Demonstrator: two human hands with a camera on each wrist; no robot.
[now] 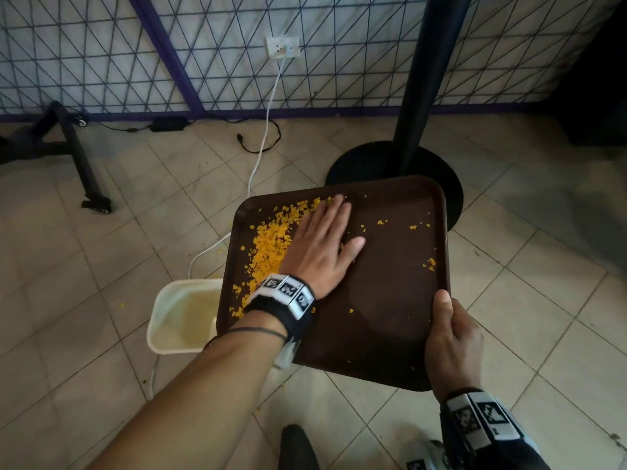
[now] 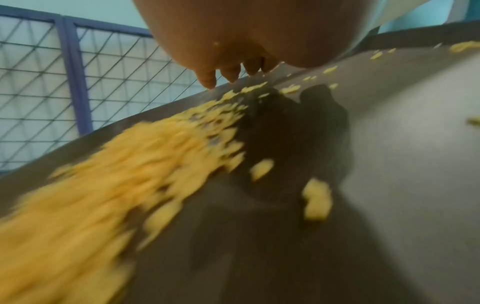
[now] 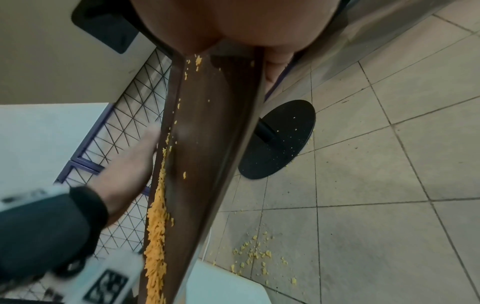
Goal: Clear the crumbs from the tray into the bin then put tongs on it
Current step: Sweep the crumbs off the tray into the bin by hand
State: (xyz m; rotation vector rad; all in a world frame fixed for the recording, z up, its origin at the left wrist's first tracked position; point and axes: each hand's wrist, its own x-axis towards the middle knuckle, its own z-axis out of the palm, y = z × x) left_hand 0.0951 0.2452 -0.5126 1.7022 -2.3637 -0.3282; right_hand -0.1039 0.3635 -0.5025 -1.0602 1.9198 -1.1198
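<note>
Crumbs heap along the brown tray beside my flat, outspread left hand; my right hand grips its near edge above the white bin, black pole base behind.

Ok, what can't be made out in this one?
- Tongs: not in any view.
- Bin contents: head view, washed out, and the tray covers one side.
- Right hand fingers: under the tray; in the right wrist view only partly shown.
- Crumbs: left wrist view, motion-blurred.
- Left hand: crumbs beneath its palm hidden.
</note>
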